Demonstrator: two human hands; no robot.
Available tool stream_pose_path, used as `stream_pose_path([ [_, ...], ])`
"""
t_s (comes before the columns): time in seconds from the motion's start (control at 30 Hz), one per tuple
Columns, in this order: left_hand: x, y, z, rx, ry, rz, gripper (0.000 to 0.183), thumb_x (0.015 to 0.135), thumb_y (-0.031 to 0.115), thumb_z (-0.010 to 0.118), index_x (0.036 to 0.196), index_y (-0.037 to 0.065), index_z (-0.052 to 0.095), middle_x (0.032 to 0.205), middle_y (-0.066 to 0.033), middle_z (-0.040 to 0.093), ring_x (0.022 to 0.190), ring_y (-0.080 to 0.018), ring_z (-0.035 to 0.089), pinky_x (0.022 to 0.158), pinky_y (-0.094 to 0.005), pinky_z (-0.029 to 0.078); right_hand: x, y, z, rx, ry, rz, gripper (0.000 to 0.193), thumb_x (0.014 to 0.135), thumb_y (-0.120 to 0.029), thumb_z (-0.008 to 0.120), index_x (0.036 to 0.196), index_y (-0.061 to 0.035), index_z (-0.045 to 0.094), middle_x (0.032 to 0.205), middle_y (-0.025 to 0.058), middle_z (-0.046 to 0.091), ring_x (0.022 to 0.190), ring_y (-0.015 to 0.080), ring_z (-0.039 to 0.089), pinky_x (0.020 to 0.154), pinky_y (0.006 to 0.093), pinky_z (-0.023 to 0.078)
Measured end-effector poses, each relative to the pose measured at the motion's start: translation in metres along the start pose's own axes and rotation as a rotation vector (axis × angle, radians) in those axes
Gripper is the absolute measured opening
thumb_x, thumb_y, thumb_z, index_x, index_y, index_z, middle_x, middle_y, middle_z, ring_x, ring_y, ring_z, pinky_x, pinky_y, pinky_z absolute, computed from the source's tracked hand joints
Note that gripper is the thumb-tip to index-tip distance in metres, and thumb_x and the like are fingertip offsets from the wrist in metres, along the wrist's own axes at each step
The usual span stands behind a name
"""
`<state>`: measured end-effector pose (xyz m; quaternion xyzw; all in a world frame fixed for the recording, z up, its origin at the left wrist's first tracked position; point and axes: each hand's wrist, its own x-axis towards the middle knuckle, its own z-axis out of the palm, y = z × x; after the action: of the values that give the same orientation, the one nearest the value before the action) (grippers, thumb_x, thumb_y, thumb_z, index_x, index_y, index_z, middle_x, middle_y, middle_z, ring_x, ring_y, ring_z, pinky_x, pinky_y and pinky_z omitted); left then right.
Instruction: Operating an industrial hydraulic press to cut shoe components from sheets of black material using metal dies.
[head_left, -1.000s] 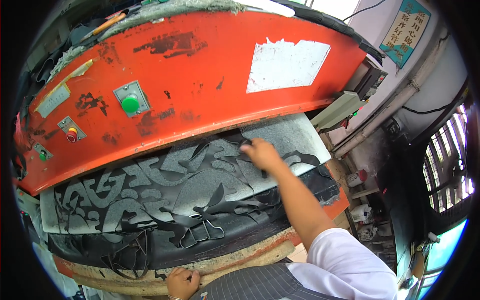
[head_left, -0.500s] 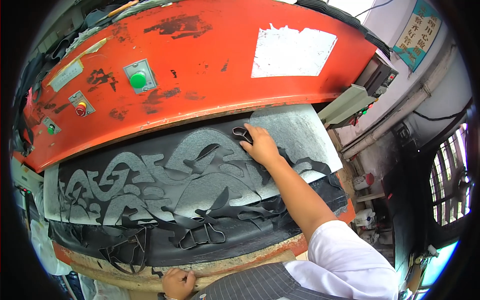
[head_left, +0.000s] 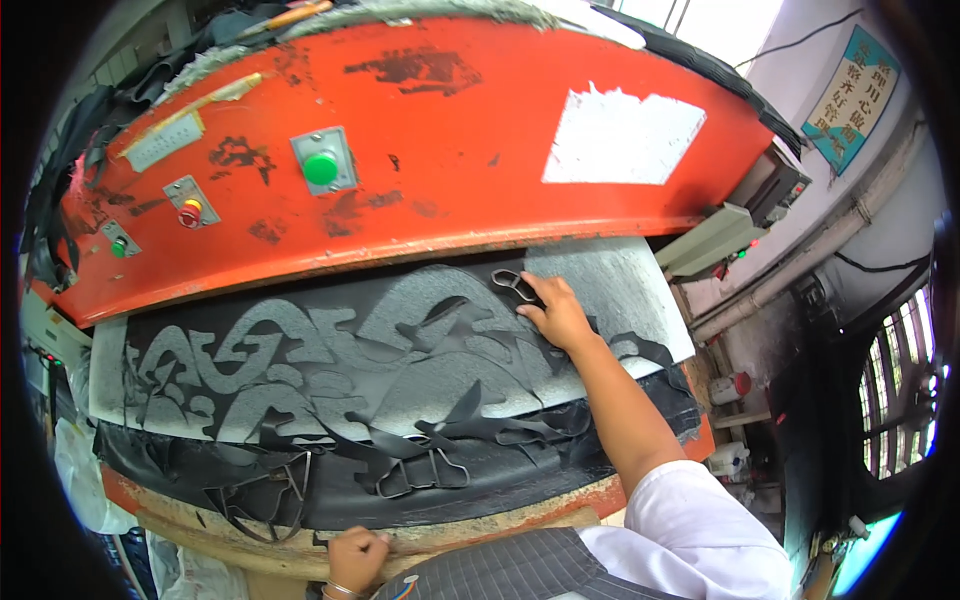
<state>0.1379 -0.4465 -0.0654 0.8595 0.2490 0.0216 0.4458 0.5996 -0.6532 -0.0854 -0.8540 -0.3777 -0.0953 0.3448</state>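
My right hand [head_left: 562, 312] reaches across the black sheet [head_left: 205, 300] toward its far right, beneath the front of the red machine. Its thumb and fingers are closed on the edge of a small metal cutting die [head_left: 503, 276], a curved outline shape resting on the sheet. Cut-out gaps in this sheet show the grey board [head_left: 625, 285] below. Loosely curled, my left hand [head_left: 356, 556] rests by the wooden front edge [head_left: 440, 548], with nothing visible in it. Beyond that hand, two larger cutting dies lie on the black material: one in the middle [head_left: 420, 492], another at left [head_left: 270, 520].
The red machine [head_left: 440, 150] spans the back, carrying a green button [head_left: 320, 168], a red knob [head_left: 189, 212] and a smaller green button [head_left: 119, 246]. Black offcut strips [head_left: 460, 410] curl over the board's near edge. A grey metal bracket [head_left: 705, 242] juts out at the right.
The view has shifted, so the machine and sheet appear farther right and slightly lower. My right hand keeps hold of the small die at about the same spot. My left hand stays by the front edge.
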Motion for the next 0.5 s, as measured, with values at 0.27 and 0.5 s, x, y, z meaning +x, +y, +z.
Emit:
stream_pose_path([
  [0.27, 0.192, -0.047, -0.179, -0.371, 0.777, 0.167, 0.057, 0.090, 0.013, 0.058, 0.141, -0.004, 0.037, 0.141, -0.0189, 0.044, 0.128, -0.0262, 0.045, 0.103, -0.0343, 0.038, 0.024, -0.128, -0.020, -0.031, 0.206, -0.069, 0.068, 0.075, -0.039, 0.076, 0.129, -0.0048, 0.051, 0.107, 0.0181, 0.061, 0.098, 0.0349, 0.057, 0.088, 0.0455, 0.044],
  [0.5, 0.269, -0.104, -0.375, 0.255, 1.159, 0.176, 0.078, 0.088, 0.016, 0.056, 0.148, -0.005, 0.011, 0.156, -0.0251, 0.009, 0.146, -0.0334, 0.006, 0.117, -0.0361, 0.008, 0.111, -0.296, 0.015, 0.173, 0.243, -0.104, 0.040, 0.085, -0.033, 0.067, 0.108, -0.0064, 0.047, 0.074, 0.0112, 0.061, 0.070, 0.0342, 0.064, 0.062, 0.0437, 0.049],
])
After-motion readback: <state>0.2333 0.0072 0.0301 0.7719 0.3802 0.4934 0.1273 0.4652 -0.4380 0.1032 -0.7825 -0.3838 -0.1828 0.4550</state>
